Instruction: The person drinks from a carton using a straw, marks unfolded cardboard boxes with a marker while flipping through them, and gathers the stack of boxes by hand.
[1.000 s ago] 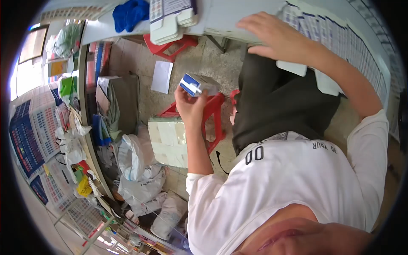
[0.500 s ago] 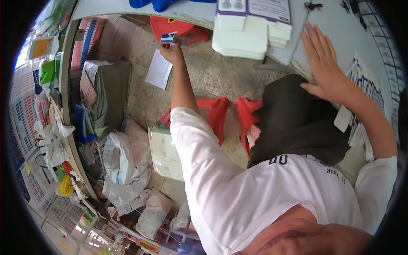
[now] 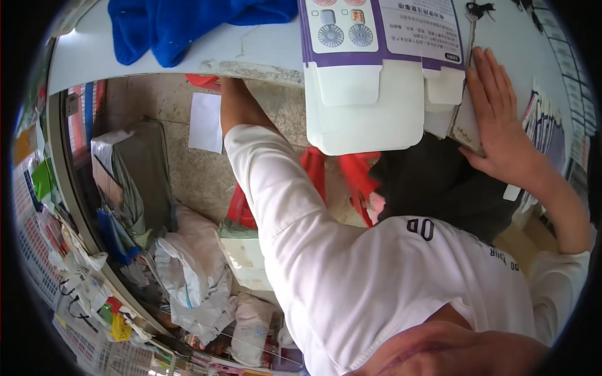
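My left forearm (image 3: pixel 243 108) reaches forward under the table's front edge, which hides the hand and anything in it. My right hand (image 3: pixel 501 122) lies flat on the table at its right, fingers stretched out and holding nothing, with the thumb at the edge. Next to its fingers rests a stack of flat white-and-purple printed cartons (image 3: pixel 367 109), whose white flaps stick out over the table edge. A sheet of white paper (image 3: pixel 205 123) lies on the floor beside my left forearm.
Blue cloth (image 3: pixel 207 30) lies on the table (image 3: pixel 251 47). Black keys (image 3: pixel 480 10) sit behind my right hand. Part of a red plastic stool (image 3: pixel 202 80) shows under the table. White bags (image 3: pixel 191 276) and a taped carton (image 3: pixel 248 257) stand at my left.
My left hand, earlier visible with a small blue-and-white box, has gone out of sight under the table. My view has shifted closer to the table. My right hand stays flat on it.
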Available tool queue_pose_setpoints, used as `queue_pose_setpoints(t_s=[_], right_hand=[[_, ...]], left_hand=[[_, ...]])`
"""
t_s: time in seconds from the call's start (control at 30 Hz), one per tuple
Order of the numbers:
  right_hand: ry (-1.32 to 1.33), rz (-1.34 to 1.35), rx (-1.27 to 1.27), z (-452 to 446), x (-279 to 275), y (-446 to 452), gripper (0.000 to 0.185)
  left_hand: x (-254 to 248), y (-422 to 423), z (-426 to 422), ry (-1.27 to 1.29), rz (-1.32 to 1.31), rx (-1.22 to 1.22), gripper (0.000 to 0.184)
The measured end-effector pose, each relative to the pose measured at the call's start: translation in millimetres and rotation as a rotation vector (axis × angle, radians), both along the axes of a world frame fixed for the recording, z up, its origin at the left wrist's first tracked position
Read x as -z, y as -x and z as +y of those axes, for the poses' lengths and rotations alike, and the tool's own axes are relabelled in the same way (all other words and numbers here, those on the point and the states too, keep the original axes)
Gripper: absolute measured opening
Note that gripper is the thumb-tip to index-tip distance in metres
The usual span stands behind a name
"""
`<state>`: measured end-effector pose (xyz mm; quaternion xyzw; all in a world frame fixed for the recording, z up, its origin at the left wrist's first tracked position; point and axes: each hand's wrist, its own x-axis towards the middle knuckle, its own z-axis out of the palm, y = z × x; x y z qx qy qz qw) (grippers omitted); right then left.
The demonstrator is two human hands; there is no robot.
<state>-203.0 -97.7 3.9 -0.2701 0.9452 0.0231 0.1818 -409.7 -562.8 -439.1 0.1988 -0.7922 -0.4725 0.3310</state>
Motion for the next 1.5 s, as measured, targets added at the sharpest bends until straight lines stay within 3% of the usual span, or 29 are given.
queue_pose_setpoints(t_s=[0.77,0.87,0.93,1.07,1.1,1.13,1.2,1.33,1.4,1.5], right_hand=[[0.07,0.047,-0.03,4,2,-2,0.119],[0.074,0.048,-0.043,5,3,-1,0.116],[0.081,0.05,-0.056,9,5,-3,0.112],[0.095,0.083,-0.042,7,9,-6,0.112],[0.088,0.098,-0.047,9,11,-7,0.112],[0.088,0.113,-0.055,11,14,-7,0.112],[0.111,0.133,-0.066,9,19,-6,0.111],[0.151,0.141,-0.078,12,19,-6,0.111],[0.246,0.133,-0.083,13,22,-9,0.111],[0.57,0.336,-0.171,32,10,-59,0.102]], left_hand=[[-7,-14,0,-0.149,-0.023,-0.066,0.048],[-5,-40,25,-0.295,-0.043,-0.143,0.048],[8,-70,57,-0.546,-0.102,-0.185,0.048],[45,-159,152,-1.303,-0.253,-0.133,0.048],[42,-181,181,-1.348,-0.301,-0.058,0.048],[34,-205,207,-1.393,-0.354,0.023,0.048],[-81,-251,281,-1.316,-0.474,0.184,0.051],[-157,-331,328,-1.088,-0.627,0.648,0.043],[-197,-361,331,-0.903,-0.594,0.719,0.035],[-271,-382,322,-0.718,-0.534,0.706,0.02]])
